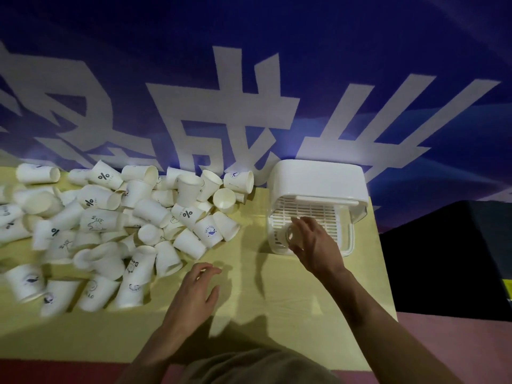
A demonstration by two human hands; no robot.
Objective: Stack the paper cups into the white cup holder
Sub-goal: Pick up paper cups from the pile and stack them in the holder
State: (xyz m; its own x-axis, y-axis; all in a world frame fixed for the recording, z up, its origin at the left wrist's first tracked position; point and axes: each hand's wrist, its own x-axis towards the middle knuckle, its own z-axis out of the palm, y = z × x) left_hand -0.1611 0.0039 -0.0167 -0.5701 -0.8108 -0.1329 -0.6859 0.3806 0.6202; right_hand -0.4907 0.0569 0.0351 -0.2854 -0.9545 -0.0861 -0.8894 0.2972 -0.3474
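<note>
A heap of several white paper cups (116,217) lies tumbled over the left half of the yellow table (249,314), some printed with small logos. The white cup holder (318,178) stands at the table's back right, its slatted tray facing me. My right hand (315,242) reaches into the tray's front left corner and grips a paper cup (288,236) lying on its side there. My left hand (196,292) hovers over bare table just right of the heap, fingers relaxed and holding nothing.
A blue wall banner (249,92) with big white characters rises right behind the table. The table's right edge runs close past the holder, with a dark block (457,259) and pinkish floor (457,356) beyond it.
</note>
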